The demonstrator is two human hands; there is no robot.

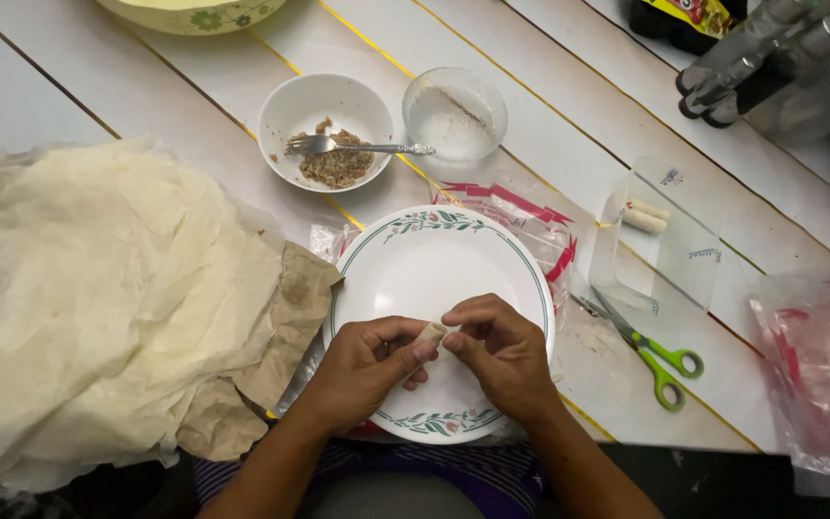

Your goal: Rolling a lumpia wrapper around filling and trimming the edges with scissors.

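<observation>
Head view: the left hand (365, 367) and right hand (501, 354) pinch a small pale roll (431, 335) between clenched fingertips, one at each end, holding it just above the white plate (415, 259), which would catch anything falling. The stacked wrappers (117, 288), filling bowl (324, 130) and water bowl (453, 113) lie near.

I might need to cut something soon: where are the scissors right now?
In the head view the green-handled scissors lie on the white table to the person's right, just right of the white plate and below the clear plastic container.
</observation>
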